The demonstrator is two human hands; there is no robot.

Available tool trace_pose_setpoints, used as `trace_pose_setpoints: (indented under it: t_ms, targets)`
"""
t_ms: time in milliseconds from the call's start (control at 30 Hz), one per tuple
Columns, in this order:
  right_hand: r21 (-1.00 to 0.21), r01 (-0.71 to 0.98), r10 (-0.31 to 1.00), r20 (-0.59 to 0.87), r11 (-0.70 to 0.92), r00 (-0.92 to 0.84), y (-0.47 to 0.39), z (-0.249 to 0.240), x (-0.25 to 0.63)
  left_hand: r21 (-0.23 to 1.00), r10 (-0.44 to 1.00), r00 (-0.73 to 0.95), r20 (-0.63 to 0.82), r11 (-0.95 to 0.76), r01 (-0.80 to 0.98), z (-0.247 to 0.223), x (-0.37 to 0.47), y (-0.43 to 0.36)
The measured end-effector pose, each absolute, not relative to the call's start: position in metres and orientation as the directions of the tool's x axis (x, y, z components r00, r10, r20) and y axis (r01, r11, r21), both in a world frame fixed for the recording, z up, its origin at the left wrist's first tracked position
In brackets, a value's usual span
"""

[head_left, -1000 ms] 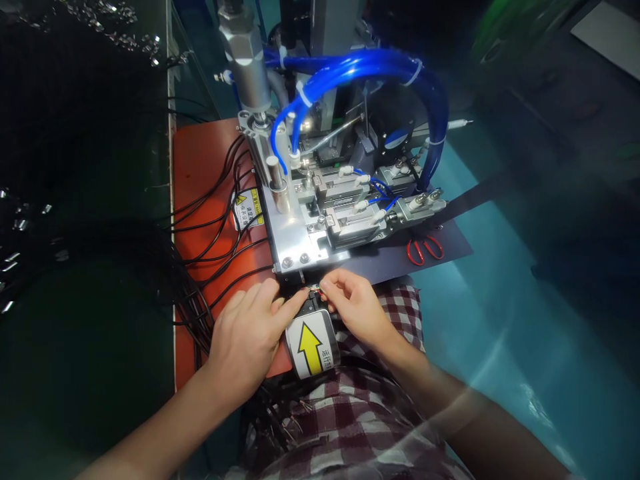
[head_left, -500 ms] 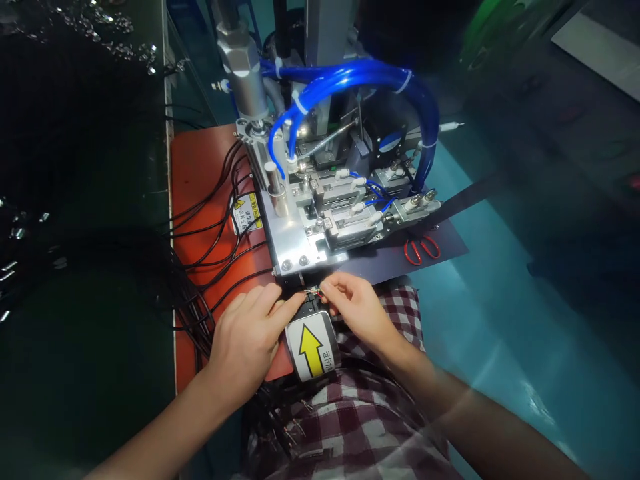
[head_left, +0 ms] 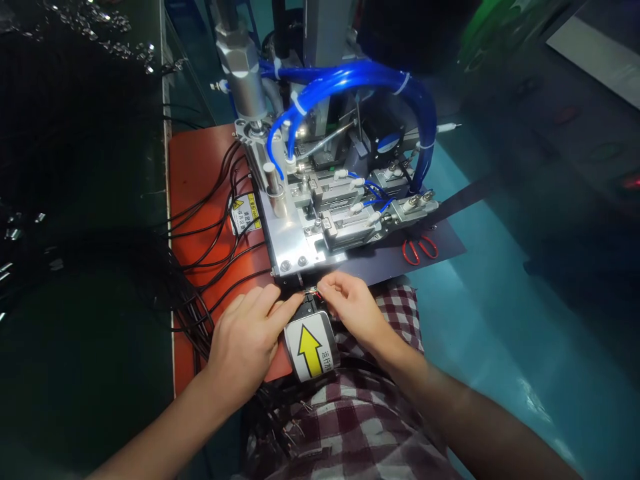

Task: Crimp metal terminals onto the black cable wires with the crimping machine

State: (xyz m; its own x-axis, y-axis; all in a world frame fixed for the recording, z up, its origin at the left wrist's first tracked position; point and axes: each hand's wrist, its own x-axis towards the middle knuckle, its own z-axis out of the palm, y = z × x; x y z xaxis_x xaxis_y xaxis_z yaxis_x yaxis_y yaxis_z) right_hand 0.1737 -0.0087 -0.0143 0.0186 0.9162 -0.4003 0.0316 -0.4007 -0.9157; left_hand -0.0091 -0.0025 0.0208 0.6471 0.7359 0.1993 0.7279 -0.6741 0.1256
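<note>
My left hand (head_left: 250, 333) is closed beside the near end of a metal machine (head_left: 295, 247). Its fingers are curled, and one fingertip reaches to a small bundle of thin coloured wires (head_left: 311, 291) on a black track (head_left: 309, 307). What the curled fingers may hold is hidden. From the other side, my right hand (head_left: 353, 303) pinches the wire ends between thumb and forefinger. Red and pale strands show between the two hands. Just below the wires lies a white plate with a yellow arrow (head_left: 311, 350).
Black cables (head_left: 195, 320) run over an orange mat (head_left: 200, 200) on the left. Several cables with bared ends (head_left: 280, 423) lie across my lap. Thick blue air hoses (head_left: 350, 73) arch above the machine. Red-handled scissors (head_left: 420, 250) lie at its right on a dark sheet.
The view shifts very slightly. Both hands stay at the wires, and the right fingertips move a touch closer to the left ones.
</note>
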Motion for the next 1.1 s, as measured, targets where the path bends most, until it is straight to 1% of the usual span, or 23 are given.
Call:
trace_pose_setpoints:
  t_ms: [67,100,133,200,233,300,400,467,533,733,833,967,1033,1100]
  targets:
    - [-0.903,0.024,0.903,-0.428,-0.428,0.030,-0.008,-0.016,0.176,0.147,0.732,0.644,0.222,-0.678,0.720,0.020,-0.009,-0.002]
    - [-0.911,0.051,0.911,-0.407,-0.410,0.065,-0.009,-0.016,0.178,0.158,0.731,0.641,0.236,-0.679,0.717,0.020,-0.010,-0.003]
    - [-0.923,0.093,0.925,-0.364,-0.374,0.106,-0.011,-0.015,0.179,0.170,0.729,0.638,0.247,-0.681,0.713,0.019,-0.010,-0.003]
    - [-0.943,0.210,0.961,-0.228,-0.258,0.155,-0.015,-0.012,0.179,0.189,0.729,0.634,0.260,-0.682,0.707,0.018,-0.011,-0.004]
    - [-0.942,0.278,0.978,-0.151,-0.187,0.144,-0.017,-0.009,0.179,0.197,0.731,0.631,0.260,-0.680,0.706,0.018,-0.011,-0.005]
    - [-0.907,0.418,0.997,-0.027,-0.053,0.068,-0.019,-0.002,0.177,0.205,0.734,0.628,0.259,-0.677,0.707,0.017,-0.011,-0.006]
    - [-0.814,0.574,0.995,0.053,0.089,-0.079,-0.017,0.008,0.174,0.207,0.736,0.624,0.262,-0.675,0.708,0.016,-0.011,-0.007]
    - [-0.768,0.625,0.988,0.070,0.142,-0.139,-0.014,0.012,0.175,0.216,0.744,0.618,0.253,-0.666,0.714,0.016,-0.011,-0.008]
    - [-0.753,0.639,0.986,0.077,0.157,-0.151,-0.012,0.014,0.177,0.233,0.768,0.596,0.234,-0.640,0.732,0.016,-0.011,-0.008]
    - [-0.800,0.595,0.997,0.037,0.074,-0.074,-0.015,0.013,0.186,0.312,0.855,0.509,0.101,-0.513,0.800,0.021,-0.010,-0.009]
    - [-0.810,0.583,0.998,0.032,0.061,-0.060,-0.015,0.014,0.188,0.354,0.863,0.495,0.102,-0.496,0.793,0.022,-0.009,-0.009]
    - [-0.789,0.602,0.992,0.071,0.122,-0.108,-0.012,0.016,0.189,0.381,0.857,0.497,0.136,-0.509,0.772,0.021,-0.010,-0.010]
    - [-0.747,0.642,0.982,0.084,0.175,-0.170,-0.010,0.017,0.189,0.376,0.854,0.502,0.136,-0.513,0.772,0.020,-0.010,-0.010]
    - [-0.676,0.694,0.962,0.089,0.248,-0.257,-0.008,0.017,0.190,0.368,0.852,0.505,0.135,-0.517,0.773,0.020,-0.010,-0.011]
